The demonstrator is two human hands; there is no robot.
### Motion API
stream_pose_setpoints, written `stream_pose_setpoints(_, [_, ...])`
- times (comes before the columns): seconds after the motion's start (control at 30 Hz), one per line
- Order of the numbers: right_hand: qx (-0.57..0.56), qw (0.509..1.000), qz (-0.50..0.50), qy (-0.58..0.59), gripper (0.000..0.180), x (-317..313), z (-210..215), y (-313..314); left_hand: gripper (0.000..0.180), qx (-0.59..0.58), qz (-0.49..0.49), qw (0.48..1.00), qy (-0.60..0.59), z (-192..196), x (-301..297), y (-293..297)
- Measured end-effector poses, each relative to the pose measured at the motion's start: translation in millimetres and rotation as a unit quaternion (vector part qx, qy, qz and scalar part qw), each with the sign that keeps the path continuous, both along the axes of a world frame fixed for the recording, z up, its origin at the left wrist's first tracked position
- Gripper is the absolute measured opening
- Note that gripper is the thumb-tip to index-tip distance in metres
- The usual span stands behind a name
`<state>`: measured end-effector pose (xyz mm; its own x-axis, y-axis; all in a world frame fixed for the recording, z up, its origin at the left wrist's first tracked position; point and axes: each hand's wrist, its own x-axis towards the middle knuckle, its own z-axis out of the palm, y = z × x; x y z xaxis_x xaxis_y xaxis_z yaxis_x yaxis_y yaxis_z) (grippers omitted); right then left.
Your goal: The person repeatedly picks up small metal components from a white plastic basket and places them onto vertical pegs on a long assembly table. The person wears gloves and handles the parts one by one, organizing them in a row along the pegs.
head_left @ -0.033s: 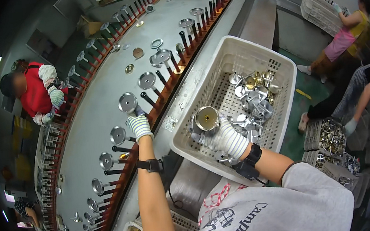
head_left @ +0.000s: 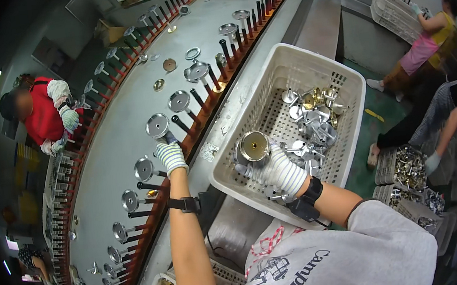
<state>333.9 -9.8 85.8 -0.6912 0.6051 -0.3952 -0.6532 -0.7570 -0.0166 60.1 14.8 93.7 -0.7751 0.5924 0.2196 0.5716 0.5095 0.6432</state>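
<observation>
My left hand [head_left: 171, 156], in a striped glove, is closed round the stem of a round metal disc part [head_left: 157, 125] at the rail of upright posts. Whether that stem sits on a post is hidden by the fingers. Over the near left side of a white plastic crate [head_left: 324, 60], my gloved right hand [head_left: 281, 171] grips a round metal cup [head_left: 254, 146] with a small brass-coloured centre, its open face turned up. More silver and brass-coloured metal parts [head_left: 315, 122] lie loose in the crate.
A rust-brown rail [head_left: 204, 121] with dark posts runs along the grey table [head_left: 125, 117], some posts carrying metal discs [head_left: 179, 101]. A person in red [head_left: 47, 114] works across the table. Two people stand at right near stacked crates of parts [head_left: 410, 171].
The posts and discs on the rail have shifted very slightly toward the lower left. My left hand moves a touch with them; my right hand keeps its hold on the cup.
</observation>
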Motion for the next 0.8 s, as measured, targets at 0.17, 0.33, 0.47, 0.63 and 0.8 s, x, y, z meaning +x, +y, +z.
stream_pose_setpoints(0.17, [0.075, 0.997, 0.000, -0.011, 0.034, -5, 12, -9, 0.032, 0.088, -0.027, 0.996, -0.007, -39, -59, -30])
stream_pose_setpoints(0.33, [0.174, 0.980, -0.032, -0.087, 0.044, -11, 24, -16, 0.045, 0.101, -0.023, 0.989, -0.108, -60, -61, -70])
stream_pose_setpoints(0.47, [0.272, 0.953, -0.082, -0.108, 0.052, -19, 4, -9, 0.057, 0.131, -0.026, 0.975, -0.175, -41, -4, -98])
stream_pose_setpoints(0.63, [0.354, 0.906, -0.093, -0.213, 0.055, -16, 12, -14, 0.038, 0.197, -0.156, 0.920, -0.300, 5, 93, -138])
stream_pose_setpoints(0.8, [0.441, 0.835, -0.171, -0.282, 0.043, -17, 13, -27, 0.052, 0.017, -0.326, 0.768, -0.551, 28, 128, -155])
